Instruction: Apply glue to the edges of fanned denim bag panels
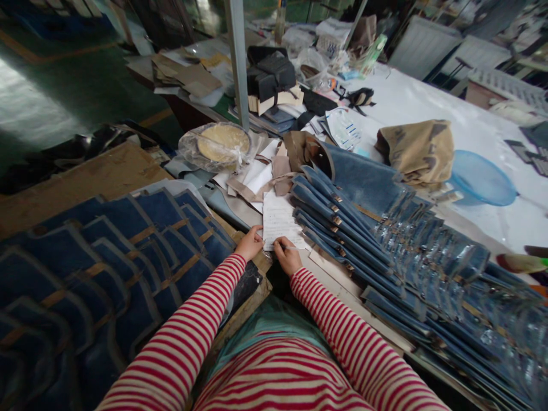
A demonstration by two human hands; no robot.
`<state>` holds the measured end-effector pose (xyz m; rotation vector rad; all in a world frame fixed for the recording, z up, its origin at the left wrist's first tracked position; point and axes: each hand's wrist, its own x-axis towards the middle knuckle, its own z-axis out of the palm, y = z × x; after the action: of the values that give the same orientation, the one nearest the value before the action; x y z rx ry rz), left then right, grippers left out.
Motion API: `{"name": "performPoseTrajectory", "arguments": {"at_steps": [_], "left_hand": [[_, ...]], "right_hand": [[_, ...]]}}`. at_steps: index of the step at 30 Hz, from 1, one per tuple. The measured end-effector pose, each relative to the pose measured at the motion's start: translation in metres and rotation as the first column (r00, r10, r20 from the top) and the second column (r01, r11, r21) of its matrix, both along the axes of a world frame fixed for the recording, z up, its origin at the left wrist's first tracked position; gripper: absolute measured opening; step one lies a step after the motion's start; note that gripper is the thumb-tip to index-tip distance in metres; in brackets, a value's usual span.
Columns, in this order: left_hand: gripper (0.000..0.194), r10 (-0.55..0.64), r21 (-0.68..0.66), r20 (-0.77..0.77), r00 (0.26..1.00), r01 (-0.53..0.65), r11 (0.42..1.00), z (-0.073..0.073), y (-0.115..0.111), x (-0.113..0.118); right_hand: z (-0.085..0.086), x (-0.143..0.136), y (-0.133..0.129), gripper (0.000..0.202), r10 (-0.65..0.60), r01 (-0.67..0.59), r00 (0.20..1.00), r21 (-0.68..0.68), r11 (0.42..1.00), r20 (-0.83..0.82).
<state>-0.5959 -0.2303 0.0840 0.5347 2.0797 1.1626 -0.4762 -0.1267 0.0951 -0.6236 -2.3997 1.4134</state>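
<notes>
A white sheet of paper (280, 220) with lines of writing lies in front of me, near the table's edge. My left hand (249, 244) is closed at its lower left edge, with thumb and fingertips on the border. At the bottom edge my right hand (288, 255) pinches the same sheet, its fingers curled. Whether anything else is in the right fingers is too small to tell. To the right of the sheet, blue flat pieces with metal fittings (342, 228) are stacked in overlapping rows. More blue pieces with grey borders (115, 257) spread out on my left.
A plastic-wrapped round tan item (222, 142) sits beyond the left hand, beside a metal post (237, 63). Farther right are a tan cloth (419, 151) and a translucent blue basin (483, 177) on the white table (479, 125). Black items (272, 71) and papers clutter the back.
</notes>
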Motion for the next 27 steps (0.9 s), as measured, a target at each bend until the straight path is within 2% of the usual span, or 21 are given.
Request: {"name": "performPoseTrajectory", "arguments": {"at_steps": [27], "left_hand": [[0.051,-0.005,-0.009,-0.015,1.000,0.005,1.000,0.0003,0.0000,-0.0012]], "right_hand": [[0.0060,0.0015,0.0028,0.019,-0.031,0.031,0.999,0.000,1.000,0.025]]}}
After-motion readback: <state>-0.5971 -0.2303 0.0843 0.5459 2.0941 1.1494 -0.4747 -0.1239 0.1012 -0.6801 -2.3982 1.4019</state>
